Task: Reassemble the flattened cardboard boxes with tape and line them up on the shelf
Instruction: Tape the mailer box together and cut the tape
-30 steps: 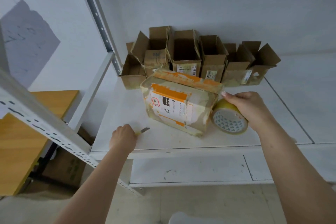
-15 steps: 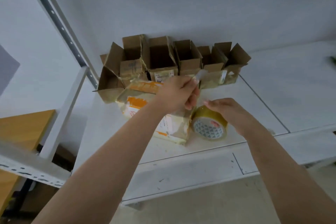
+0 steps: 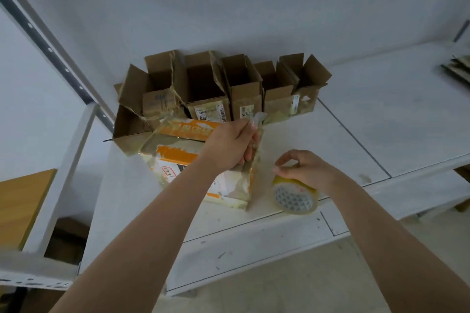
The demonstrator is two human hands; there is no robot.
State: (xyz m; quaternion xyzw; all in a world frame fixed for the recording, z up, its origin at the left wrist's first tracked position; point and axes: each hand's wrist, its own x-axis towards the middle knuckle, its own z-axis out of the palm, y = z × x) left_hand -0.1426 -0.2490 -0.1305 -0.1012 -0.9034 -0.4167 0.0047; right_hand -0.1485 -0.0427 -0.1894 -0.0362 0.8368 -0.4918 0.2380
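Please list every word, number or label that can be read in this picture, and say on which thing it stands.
"012": on the white label of the second open box in the back row.
Barcode and small print on that label: too small to read.
Labels on the other open boxes: blurred.
Print on the orange-taped box: blurred, unreadable.
Tape roll: pattern only, no text.

So the shelf (image 3: 356,122) has a row of 5 open boxes (image 3: 203,89) lined up along the back against the wall. Right in front of that row, toward the left, sits the bigger taped box (image 3: 183,160). The left hand (image 3: 229,145) is on its right end, pinching a strip of tape (image 3: 259,119) that runs up from that end. Just right of the box, near the shelf's front edge, is the tape roll (image 3: 295,195) with the right hand (image 3: 302,168) on top of it. Flat cardboard (image 3: 457,68) lies far right.
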